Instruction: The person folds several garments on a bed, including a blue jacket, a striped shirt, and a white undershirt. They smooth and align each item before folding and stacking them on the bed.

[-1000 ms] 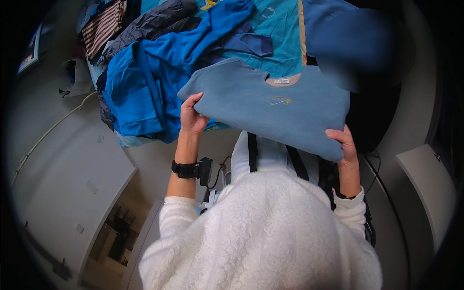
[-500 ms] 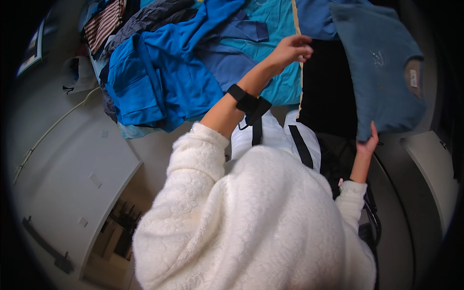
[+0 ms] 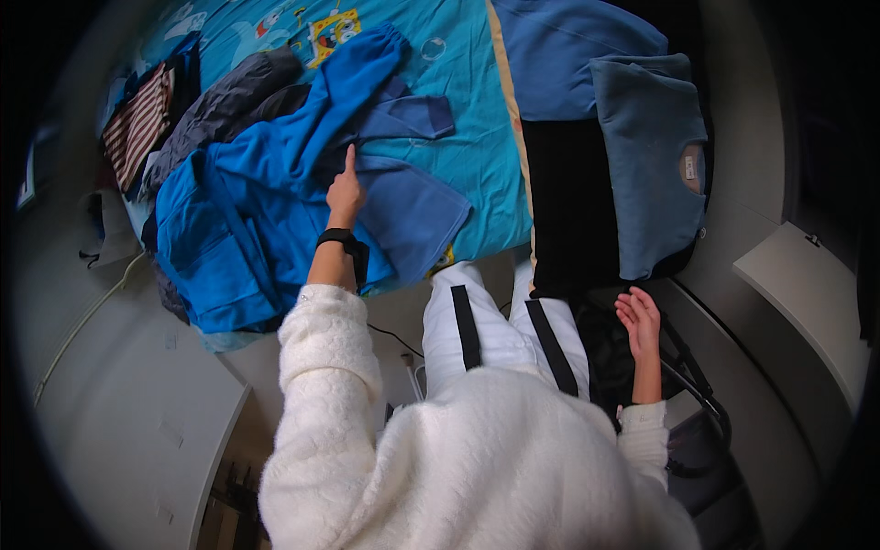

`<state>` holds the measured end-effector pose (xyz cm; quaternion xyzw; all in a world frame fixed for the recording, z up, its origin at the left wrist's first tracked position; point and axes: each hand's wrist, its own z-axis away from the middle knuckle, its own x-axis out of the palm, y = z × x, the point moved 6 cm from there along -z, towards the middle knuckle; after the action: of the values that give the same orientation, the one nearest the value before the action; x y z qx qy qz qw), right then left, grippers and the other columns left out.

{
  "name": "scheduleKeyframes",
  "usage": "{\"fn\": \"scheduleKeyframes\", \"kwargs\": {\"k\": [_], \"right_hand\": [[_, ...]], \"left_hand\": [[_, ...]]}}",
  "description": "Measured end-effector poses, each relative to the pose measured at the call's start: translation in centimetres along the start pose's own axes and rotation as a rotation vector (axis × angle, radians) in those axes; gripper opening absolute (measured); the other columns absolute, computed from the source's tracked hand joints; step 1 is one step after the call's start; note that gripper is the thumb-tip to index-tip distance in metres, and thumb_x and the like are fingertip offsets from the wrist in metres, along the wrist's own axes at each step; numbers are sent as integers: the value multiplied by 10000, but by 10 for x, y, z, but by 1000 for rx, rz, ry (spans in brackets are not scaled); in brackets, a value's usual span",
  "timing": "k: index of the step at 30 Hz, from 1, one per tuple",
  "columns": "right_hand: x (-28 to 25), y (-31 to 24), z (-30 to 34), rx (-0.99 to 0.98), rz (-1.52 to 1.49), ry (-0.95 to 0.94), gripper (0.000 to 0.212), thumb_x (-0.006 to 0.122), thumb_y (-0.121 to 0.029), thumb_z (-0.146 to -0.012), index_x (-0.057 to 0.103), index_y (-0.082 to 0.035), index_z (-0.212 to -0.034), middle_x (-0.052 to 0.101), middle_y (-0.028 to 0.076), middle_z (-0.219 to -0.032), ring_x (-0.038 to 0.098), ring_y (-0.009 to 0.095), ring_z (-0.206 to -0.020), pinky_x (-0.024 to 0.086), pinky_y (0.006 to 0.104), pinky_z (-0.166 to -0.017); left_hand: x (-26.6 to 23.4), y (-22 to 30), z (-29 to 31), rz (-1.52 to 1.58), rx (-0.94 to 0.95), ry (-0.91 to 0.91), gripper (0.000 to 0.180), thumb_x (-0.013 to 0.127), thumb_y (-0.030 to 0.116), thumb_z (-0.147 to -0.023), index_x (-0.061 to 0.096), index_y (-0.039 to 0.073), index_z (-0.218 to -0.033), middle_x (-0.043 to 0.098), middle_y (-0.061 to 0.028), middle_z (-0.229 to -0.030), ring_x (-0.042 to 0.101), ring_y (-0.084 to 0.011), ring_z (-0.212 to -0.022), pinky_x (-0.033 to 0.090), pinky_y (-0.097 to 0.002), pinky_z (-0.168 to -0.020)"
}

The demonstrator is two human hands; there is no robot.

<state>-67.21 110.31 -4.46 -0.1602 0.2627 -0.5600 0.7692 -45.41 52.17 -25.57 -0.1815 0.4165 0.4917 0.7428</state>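
Clothes lie spread before us on a teal sheet (image 3: 495, 197) with cartoon prints, bordered on the right by a tan strip (image 3: 514, 101). Our left hand (image 3: 346, 194) reaches over the heap, its forefinger stretched out and pointing away from us, the other fingers bent; whether it grips or touches any cloth, we cannot tell. It is between a bright blue top (image 3: 220, 238), crumpled on the left, and a duller blue top (image 3: 412, 206), which lies partly under the bright one and shows on the right. A black band (image 3: 337, 236) circles our left wrist.

Our right hand (image 3: 639, 319) is released, its fingers loosely bent, just beside the near edge of a folded sweater (image 3: 646, 165) and apart from it. That grey-blue sweater lies on a black surface (image 3: 568, 202) to the right of the tan strip, its neck opening turned to the right with a pale label (image 3: 689, 167) showing. Beyond it, we see a folded blue garment (image 3: 568, 55), partly tucked under the sweater's far end.

At the far left are a dark grey jacket (image 3: 220, 115) and a red-and-white striped cloth (image 3: 137, 128). Our white trousers (image 3: 472, 321) show below the sheet's near edge.
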Motion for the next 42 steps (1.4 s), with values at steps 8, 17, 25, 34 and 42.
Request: {"fn": "scheduleKeyframes", "kwargs": {"k": [8, 17, 25, 34, 42], "right_hand": [[45, -19, 31, -84, 222, -41, 276, 561, -120, -909, 531, 4, -1154, 639, 91, -978, 626, 123, -839, 507, 213, -734], [266, -25, 47, 61, 162, -965, 827, 398, -620, -889, 248, -2, -1417, 436, 223, -1346, 453, 313, -1243, 365, 425, -1030], [318, -89, 92, -49, -68, -973, 572, 675, 2, -749, 428, 11, -1265, 581, 130, -1095, 613, 210, -952, 518, 331, -848], [192, -188, 178, -785, 187, -1170, 637, 756, -58, -707, 482, -36, -1282, 593, 64, -1147, 554, 173, -1075, 419, 307, -970], [106, -236, 200, -1251, 147, -841, 231, 776, -102, -721, 582, -122, -844, 523, -39, -773, 538, 82, -749, 447, 203, -770]], "left_hand": [[-39, 19, 12, 111, 109, 294, 303, 616, 177, -726, 644, 61, -1005, 650, -203, -930, 621, -372, -906, 496, -440, -815], [-171, 77, 262, 513, 778, 222, 222, 614, 10, -566, 527, 37, -769, 452, -139, -714, 490, -333, -667, 424, -394, -579], [-129, 194, 391, 523, 1222, -424, 447, 611, -30, -677, 561, 61, -1112, 560, -123, -912, 530, -330, -886, 454, -368, -777], [-225, 188, 335, 965, 933, 271, 779, 834, 228, -664, 445, 141, -1333, 501, -100, -1270, 449, -270, -1218, 315, -450, -1055], [-269, 189, 354, 844, 902, 776, 381, 571, -206, -660, 573, 31, -958, 517, -70, -943, 553, -222, -907, 477, -324, -758]]}}
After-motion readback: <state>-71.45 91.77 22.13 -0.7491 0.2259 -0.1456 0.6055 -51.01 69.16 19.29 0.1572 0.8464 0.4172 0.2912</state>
